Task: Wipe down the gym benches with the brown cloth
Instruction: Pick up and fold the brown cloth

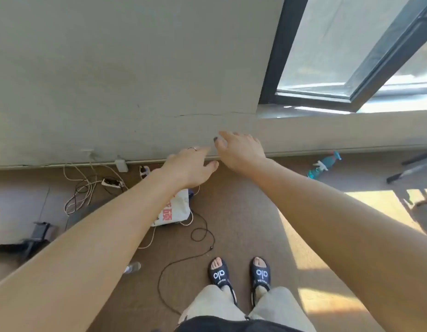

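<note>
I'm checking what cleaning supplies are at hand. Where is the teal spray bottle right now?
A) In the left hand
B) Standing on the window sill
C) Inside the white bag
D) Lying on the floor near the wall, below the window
D: the teal spray bottle lies on its side on the brown floor by the base of the wall, below the window, with both the left hand and right hand empty.

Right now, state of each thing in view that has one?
left hand: open, fingers extended, holding nothing
right hand: open, fingers spread, holding nothing
window: swung open
spray bottle: lying on its side on the floor by the wall
white bag: on the floor, partly hidden by the left arm
power strip: on the floor, cables plugged in
brown cloth: not in view
</note>
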Action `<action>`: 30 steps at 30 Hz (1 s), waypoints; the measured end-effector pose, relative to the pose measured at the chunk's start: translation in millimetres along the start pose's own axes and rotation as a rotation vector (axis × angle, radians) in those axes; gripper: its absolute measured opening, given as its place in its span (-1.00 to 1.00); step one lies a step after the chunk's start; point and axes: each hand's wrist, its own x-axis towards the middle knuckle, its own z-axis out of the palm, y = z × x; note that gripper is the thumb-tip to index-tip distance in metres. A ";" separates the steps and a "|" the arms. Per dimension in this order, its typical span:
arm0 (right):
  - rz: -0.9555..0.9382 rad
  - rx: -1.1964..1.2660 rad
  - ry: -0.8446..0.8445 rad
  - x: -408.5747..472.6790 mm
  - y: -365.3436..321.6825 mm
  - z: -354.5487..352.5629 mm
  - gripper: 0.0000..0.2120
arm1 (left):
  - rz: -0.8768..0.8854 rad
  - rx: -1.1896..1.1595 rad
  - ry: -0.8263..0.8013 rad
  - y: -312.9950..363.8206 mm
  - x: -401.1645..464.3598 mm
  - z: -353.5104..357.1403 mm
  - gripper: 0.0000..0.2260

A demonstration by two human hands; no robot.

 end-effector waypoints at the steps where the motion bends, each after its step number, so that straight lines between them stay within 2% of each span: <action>1: 0.046 -0.010 -0.020 -3.9 9.7 4.0 -0.53 | 0.015 0.017 -0.035 5.5 2.1 7.8 -0.46; 7: 0.238 0.049 0.005 -37.5 80.5 35.2 -0.61 | 0.118 0.133 -0.186 52.0 2.9 55.3 -0.48; 13: 0.408 0.133 0.025 -96.0 154.0 53.9 -0.53 | 0.258 0.249 -0.294 119.6 -10.3 112.8 -0.50; 18: 0.575 0.248 0.028 -164.8 222.8 65.7 -0.57 | 0.375 0.346 -0.403 192.4 -31.6 166.4 -0.52; 30: 0.987 0.475 0.156 -356.1 381.0 79.5 -0.52 | 0.697 0.534 -0.570 382.0 -116.4 277.5 -0.51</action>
